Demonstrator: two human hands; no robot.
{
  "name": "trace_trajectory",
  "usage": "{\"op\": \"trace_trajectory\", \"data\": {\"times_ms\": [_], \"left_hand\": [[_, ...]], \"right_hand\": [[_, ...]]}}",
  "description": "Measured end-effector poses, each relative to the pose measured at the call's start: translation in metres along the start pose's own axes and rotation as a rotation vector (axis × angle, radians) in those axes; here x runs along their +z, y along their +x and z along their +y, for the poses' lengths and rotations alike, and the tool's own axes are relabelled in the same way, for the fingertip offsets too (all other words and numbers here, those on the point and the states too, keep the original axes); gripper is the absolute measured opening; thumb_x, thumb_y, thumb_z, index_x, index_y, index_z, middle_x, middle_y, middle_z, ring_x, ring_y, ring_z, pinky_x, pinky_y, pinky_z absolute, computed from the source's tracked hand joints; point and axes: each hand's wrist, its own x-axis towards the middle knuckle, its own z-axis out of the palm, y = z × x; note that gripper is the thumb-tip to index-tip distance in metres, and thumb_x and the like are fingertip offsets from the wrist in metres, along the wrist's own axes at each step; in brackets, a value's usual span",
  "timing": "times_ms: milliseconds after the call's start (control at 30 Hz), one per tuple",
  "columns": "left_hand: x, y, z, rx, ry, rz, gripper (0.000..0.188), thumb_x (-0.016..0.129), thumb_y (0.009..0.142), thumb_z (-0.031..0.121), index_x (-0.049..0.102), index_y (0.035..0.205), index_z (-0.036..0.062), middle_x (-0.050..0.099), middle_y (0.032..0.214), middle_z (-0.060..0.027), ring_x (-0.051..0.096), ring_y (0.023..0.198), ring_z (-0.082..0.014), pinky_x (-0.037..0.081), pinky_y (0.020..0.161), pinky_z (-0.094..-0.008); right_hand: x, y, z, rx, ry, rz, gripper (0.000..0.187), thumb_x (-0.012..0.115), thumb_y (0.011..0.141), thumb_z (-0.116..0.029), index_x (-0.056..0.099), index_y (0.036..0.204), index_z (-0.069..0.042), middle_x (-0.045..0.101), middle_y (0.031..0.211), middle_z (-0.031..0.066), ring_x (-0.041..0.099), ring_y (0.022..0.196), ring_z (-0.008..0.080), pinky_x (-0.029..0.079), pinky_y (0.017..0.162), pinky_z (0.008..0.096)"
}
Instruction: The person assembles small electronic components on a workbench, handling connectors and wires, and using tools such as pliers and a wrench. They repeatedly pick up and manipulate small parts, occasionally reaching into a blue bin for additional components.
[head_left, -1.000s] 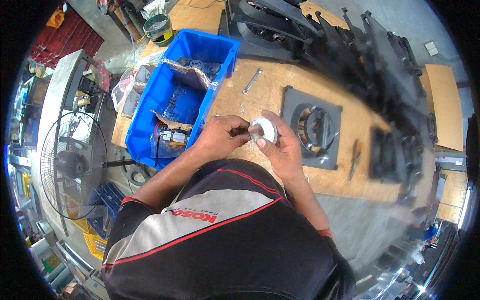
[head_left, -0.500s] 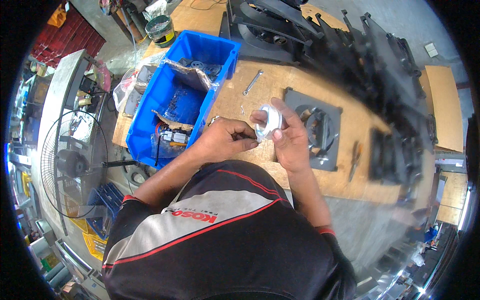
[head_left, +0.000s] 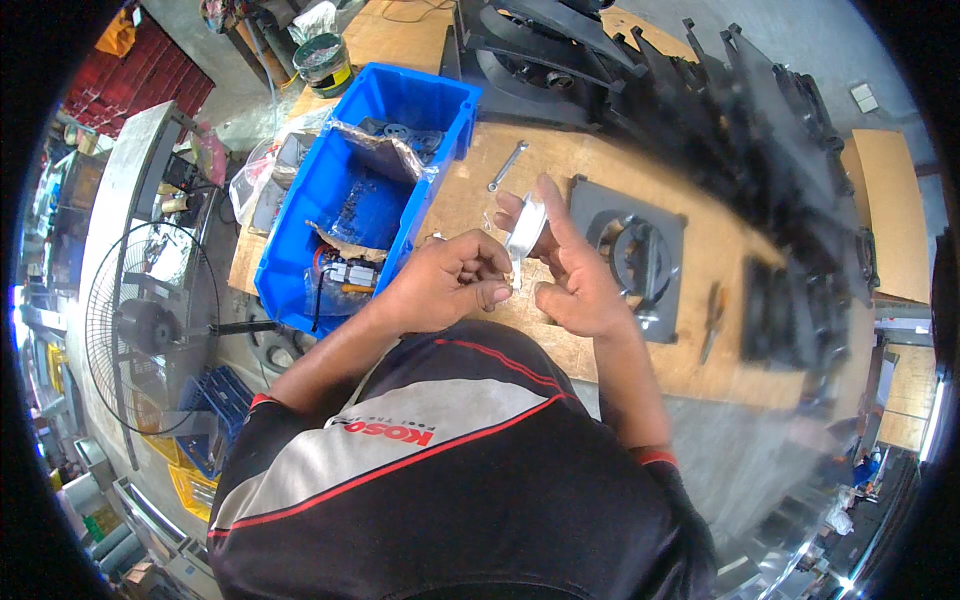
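Change in roll: half a second ago the white roll (head_left: 527, 230) showed its ring face; now it is turned nearly edge-on.
Change in right thumb: it rested against the roll before; now it stands clear, just below.
Change in strip: a narrow white strip (head_left: 516, 274) now shows more plainly between the roll and the left fingertips.
Roll's place: above the table (head_left: 460, 205), between the right forefinger along its right side and other right fingertips showing at its left; whether those pass through its hole, I cannot tell.
Right hand (head_left: 590, 285): fingers spread, holding the roll between them.
Left hand (head_left: 440, 285): thumb and forefinger closed, pinching the strip at the roll's lower end.
Roll count: one.
Wrench count: one wrench (head_left: 508, 166), lying just beyond the roll.
Black frame count: one frame (head_left: 660, 225) flat beside the right hand; the piled ones are too blurred to count.
Orange-handled tool count: one tool (head_left: 716, 302), right of the frame.
Blue bin count: one bin (head_left: 412, 220), three compartments, left of the hands.
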Motion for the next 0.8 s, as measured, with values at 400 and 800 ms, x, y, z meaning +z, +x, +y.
{"op": "trace_trajectory", "data": {"times_ms": [400,800], "left_hand": [[-0.011,0.001,-0.001,0.107,-0.354,0.151,0.024,0.070,0.091,0.006,0.051,0.105,0.0035,0.064,0.089,-0.0072,0.066,0.079,-0.0133,0.057,0.069,-0.0272],[0.005,0.011,-0.004,0.061,0.248,0.481,0.015,0.075,0.086,0.008,0.067,0.095,-0.0002,0.072,0.091,-0.0088,0.067,0.082,-0.0109,0.054,0.070,-0.0263]], "right_hand": [[0.018,-0.008,-0.013,0.291,-0.406,-0.107,0.103,0.052,0.070,-0.001,-0.004,0.157,-0.005,0.050,0.134,0.0346,0.063,0.111,0.0362,0.049,0.092,0.0348],[0.020,-0.021,-0.016,0.207,-0.016,-0.075,0.108,0.056,0.072,0.001,-0.009,0.158,-0.014,0.065,0.110,0.0216,0.065,0.090,0.0276,0.050,0.088,0.0356]]}}
